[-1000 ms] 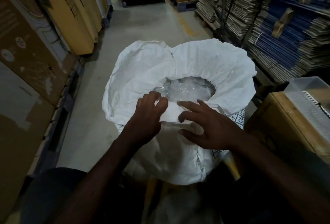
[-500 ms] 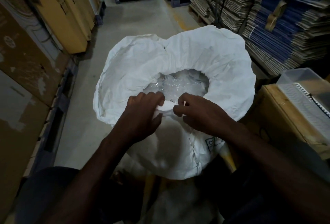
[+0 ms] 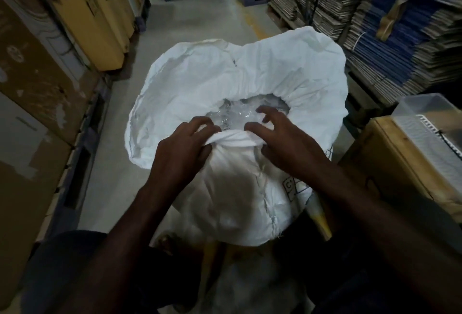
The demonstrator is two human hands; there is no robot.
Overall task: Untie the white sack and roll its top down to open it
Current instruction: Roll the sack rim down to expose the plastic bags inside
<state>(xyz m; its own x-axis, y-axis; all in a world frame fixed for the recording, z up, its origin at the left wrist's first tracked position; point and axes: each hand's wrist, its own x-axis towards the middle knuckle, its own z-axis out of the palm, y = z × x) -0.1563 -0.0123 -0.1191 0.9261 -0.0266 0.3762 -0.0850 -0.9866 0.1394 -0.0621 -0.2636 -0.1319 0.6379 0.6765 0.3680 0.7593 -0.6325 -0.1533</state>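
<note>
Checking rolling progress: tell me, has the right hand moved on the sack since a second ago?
Yes. The right hand has closed in onto the sack rim's near rolled edge.

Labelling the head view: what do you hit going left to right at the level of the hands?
Brown cartons → grey floor → white sack's left rim → left hand → rolled near edge → right hand → wooden crate under a clear plastic tray.
</note>
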